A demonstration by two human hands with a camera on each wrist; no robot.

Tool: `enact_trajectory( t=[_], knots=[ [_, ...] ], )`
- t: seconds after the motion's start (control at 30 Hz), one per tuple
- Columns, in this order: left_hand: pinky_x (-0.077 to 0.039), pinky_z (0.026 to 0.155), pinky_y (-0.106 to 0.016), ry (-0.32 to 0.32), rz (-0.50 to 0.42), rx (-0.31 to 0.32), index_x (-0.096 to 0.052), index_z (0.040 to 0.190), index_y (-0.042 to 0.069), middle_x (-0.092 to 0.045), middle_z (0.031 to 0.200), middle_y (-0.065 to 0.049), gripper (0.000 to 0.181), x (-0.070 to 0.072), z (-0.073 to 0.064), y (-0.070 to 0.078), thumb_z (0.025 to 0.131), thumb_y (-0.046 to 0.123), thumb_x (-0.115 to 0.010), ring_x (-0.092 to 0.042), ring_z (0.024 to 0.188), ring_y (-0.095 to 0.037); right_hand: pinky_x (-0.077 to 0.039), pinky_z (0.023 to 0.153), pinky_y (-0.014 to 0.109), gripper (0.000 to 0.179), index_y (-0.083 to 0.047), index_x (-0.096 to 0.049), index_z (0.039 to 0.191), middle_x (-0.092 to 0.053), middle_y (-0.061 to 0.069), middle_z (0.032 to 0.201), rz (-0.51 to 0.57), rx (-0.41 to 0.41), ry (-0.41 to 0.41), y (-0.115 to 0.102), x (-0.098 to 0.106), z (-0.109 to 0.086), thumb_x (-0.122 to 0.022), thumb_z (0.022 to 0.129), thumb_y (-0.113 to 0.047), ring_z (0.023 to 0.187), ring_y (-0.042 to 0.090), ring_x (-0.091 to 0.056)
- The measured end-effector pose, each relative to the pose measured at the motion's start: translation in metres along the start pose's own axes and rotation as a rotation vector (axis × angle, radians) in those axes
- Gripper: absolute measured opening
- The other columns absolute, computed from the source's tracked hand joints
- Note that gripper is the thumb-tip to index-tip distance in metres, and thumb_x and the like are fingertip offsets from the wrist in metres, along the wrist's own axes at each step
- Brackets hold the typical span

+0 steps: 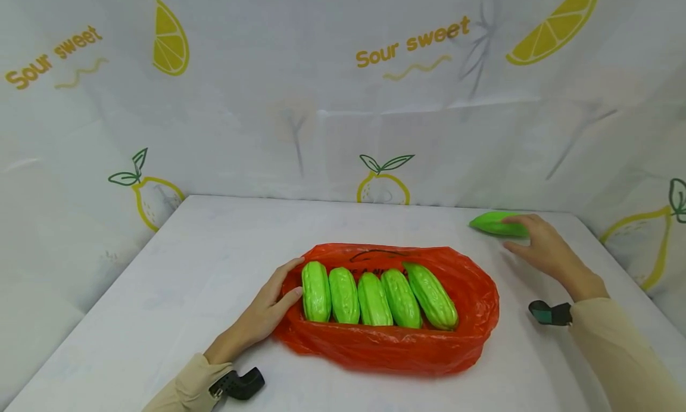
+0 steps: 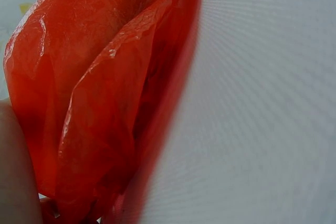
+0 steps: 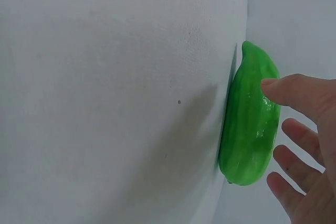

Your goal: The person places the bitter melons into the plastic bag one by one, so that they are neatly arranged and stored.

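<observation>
A red plastic bag [image 1: 407, 352] lies open-mouthed on the white table, with several green ridged gourds [image 1: 373, 299] side by side inside it. My left hand [image 1: 262, 308] holds the bag's left end, thumb and fingertips at its rim beside the leftmost gourd. In the left wrist view, crumpled folds of the bag [image 2: 100, 103] fill much of the picture. At the table's far right lies a single green gourd [image 1: 490, 222], pointed at one end. My right hand [image 1: 552, 254] is over it, fingers spread and loosely bent. The right wrist view shows thumb and fingertips right at this gourd [image 3: 249, 129].
The white table [image 1: 214, 251] ends at a back edge against a pale curtain [image 1: 257, 102] printed with lemons and lettering. Dark straps [image 1: 238, 383] sit at both sleeve cuffs.
</observation>
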State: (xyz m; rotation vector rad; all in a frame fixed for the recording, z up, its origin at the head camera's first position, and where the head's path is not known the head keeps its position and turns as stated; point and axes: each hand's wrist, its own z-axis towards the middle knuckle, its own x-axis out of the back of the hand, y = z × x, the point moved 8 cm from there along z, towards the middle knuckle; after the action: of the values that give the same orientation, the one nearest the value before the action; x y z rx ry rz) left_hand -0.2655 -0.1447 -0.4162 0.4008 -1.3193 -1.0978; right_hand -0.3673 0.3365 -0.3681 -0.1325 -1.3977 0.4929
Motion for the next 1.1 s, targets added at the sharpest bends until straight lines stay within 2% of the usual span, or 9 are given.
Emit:
enact_trajectory(
  t=[0.33, 0.47, 0.9, 1.1],
  knots=[
    [-0.028, 0.116, -0.061, -0.014, -0.001, 0.001, -0.032, 0.154, 0.019, -0.038, 0.157, -0.007, 0.054, -0.001, 0.001, 0.0, 0.103, 0.023, -0.051, -0.034, 0.146, -0.03, -0.031, 0.1, 0.075, 0.055, 0.012, -0.045, 0.133, -0.039, 0.043, 0.134, -0.009, -0.012, 0.019, 0.01, 0.0, 0.009, -0.069, 0.086, -0.005, 0.123, 0.06, -0.035],
    [-0.027, 0.116, -0.06, -0.011, -0.003, 0.001, -0.033, 0.153, 0.018, -0.038, 0.157, -0.008, 0.054, 0.0, 0.001, 0.0, 0.103, 0.022, -0.051, -0.034, 0.147, -0.03, -0.03, 0.099, 0.075, 0.058, 0.014, -0.044, 0.134, -0.039, 0.044, 0.134, -0.022, 0.008, 0.027, 0.009, 0.003, 0.013, -0.07, 0.085, -0.003, 0.122, 0.061, -0.035],
    [-0.026, 0.117, -0.061, -0.011, -0.018, 0.009, -0.033, 0.153, 0.02, -0.037, 0.158, -0.008, 0.054, -0.001, 0.0, -0.001, 0.103, 0.023, -0.051, -0.032, 0.148, -0.03, -0.029, 0.103, 0.074, 0.064, 0.013, -0.037, 0.14, -0.036, 0.043, 0.139, -0.078, -0.023, -0.101, 0.013, -0.003, 0.021, -0.068, 0.087, -0.007, 0.125, 0.059, -0.035],
    [-0.026, 0.117, -0.061, -0.011, -0.012, 0.014, -0.033, 0.153, 0.018, -0.037, 0.157, -0.008, 0.054, 0.0, 0.0, -0.001, 0.103, 0.023, -0.052, -0.032, 0.148, -0.03, -0.033, 0.097, 0.076, 0.063, 0.01, -0.038, 0.14, -0.034, 0.043, 0.138, -0.125, -0.029, -0.106, 0.013, -0.003, 0.023, -0.067, 0.088, -0.01, 0.119, 0.06, -0.037]
  ],
)
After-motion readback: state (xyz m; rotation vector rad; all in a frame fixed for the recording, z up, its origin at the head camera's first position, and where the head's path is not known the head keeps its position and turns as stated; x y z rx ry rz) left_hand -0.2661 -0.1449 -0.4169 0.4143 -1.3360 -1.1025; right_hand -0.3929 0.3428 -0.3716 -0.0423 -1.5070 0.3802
